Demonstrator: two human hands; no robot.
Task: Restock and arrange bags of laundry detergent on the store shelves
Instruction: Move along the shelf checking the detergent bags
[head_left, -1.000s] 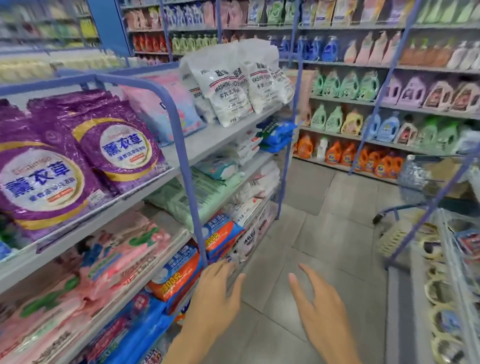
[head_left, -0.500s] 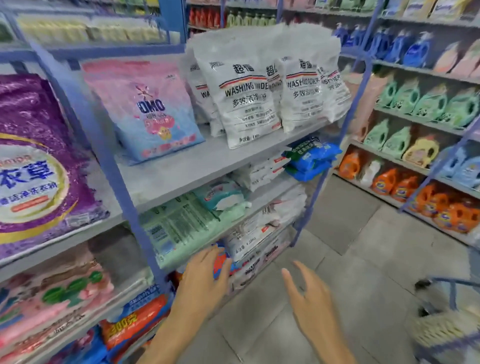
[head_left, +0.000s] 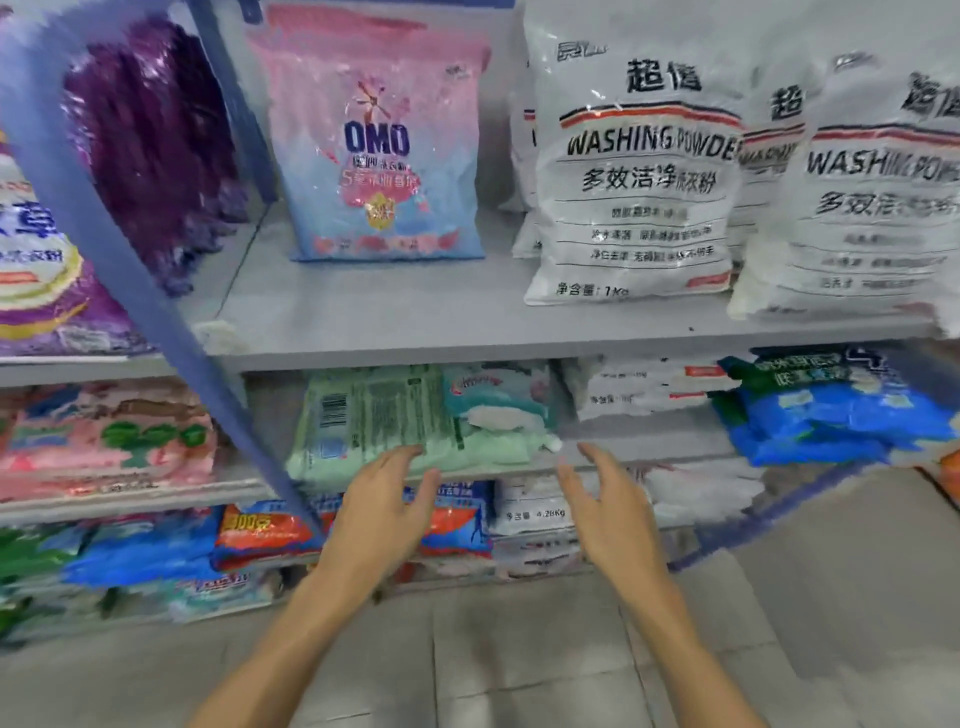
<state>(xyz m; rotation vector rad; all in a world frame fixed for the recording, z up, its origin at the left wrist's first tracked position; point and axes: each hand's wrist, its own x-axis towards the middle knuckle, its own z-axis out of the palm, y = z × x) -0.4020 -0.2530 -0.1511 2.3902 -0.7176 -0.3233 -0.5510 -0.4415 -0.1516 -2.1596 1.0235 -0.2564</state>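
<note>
From the head camera, the left hand (head_left: 382, 514) and right hand (head_left: 610, 512) are held out before the middle shelf (head_left: 654, 439), fingers loosely spread, holding nothing. The left fingertips sit at the front edge of a flat-lying pale green plastic detergent bag (head_left: 374, 426); contact is unclear. Above, on the grey metal shelf board (head_left: 415, 322), a pink-and-blue OMO bag (head_left: 382, 156) stands upright near white washing powder sacks (head_left: 639, 182)

The grey shelf (head_left: 395, 322) carries a pink OMO bag (head_left: 382, 156) (upright); white washing-powder bags (head_left: 639, 182) stand right of it, purple bags (head_left: 150, 150) left.
</note>
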